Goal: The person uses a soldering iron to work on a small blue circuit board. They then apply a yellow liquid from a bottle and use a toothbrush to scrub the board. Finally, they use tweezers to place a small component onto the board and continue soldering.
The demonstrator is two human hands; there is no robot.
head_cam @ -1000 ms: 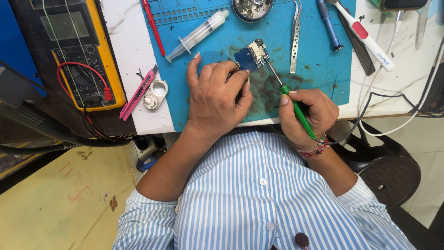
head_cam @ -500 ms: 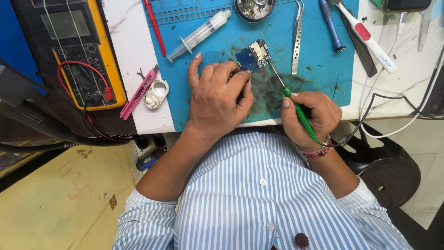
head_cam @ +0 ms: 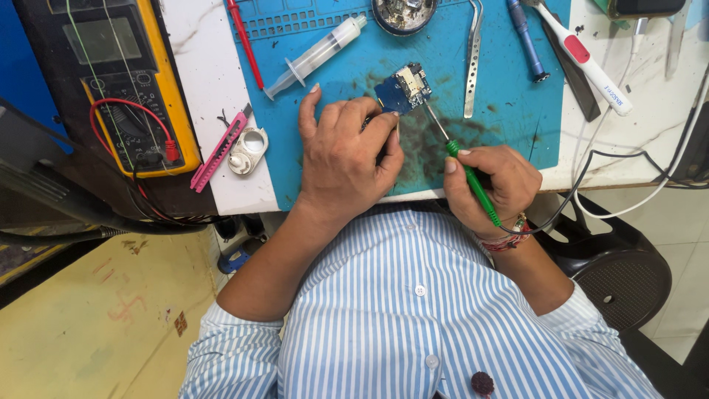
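The left hand (head_cam: 346,159) lies palm down on the blue mat (head_cam: 509,111), its fingers curled and its fingertips pressing on the near edge of a small circuit board (head_cam: 402,89), pinning it flat. The board sits near the middle of the mat, on a dark smudged patch. The right hand (head_cam: 491,185) has its grip closed round a green-handled screwdriver (head_cam: 467,174); the thin metal shaft slants up and left, and its tip meets the board's right corner.

Around them on the mat lie a syringe (head_cam: 316,55), a red probe (head_cam: 244,41), metal tweezers (head_cam: 473,59), a blue-handled tool (head_cam: 526,37) and a round dish (head_cam: 402,13) of small parts. Left of the mat, on the white surface (head_cam: 199,59), rest a pink cutter (head_cam: 218,151) and a yellow multimeter (head_cam: 129,81). A white pen-shaped tool (head_cam: 587,63) lies across the mat's right edge.
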